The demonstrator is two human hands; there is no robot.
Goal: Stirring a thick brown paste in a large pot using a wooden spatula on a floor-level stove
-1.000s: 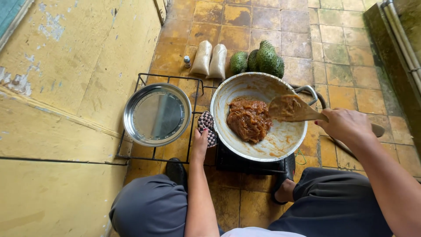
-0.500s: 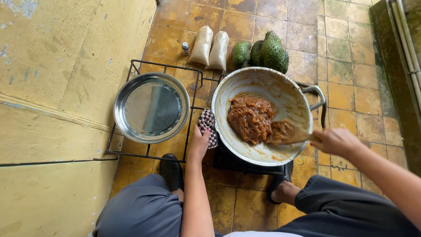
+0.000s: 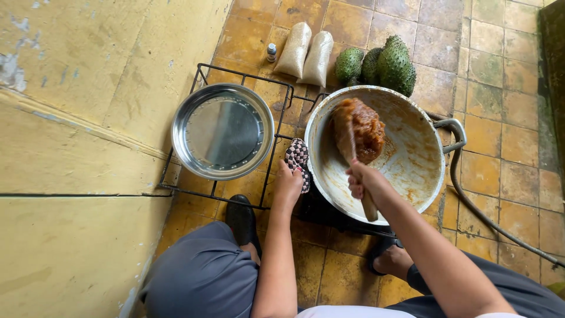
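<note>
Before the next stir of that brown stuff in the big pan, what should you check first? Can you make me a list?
1. Pan held steady: ok. The left hand grips its rim through a checked cloth.
2. Grip on the wooden spoon: ok. The right hand is closed round its handle.
3. Spoon touching the brown paste: ok. It lies against the lump.
4. Paste well inside the pan: ok. It sits away from the near rim, toward the far side.
5. Burner under the pan lit: cannot tell, the pan hides it.
6. Feet away from the hose on the floor: ok, it runs off to the right.
</note>
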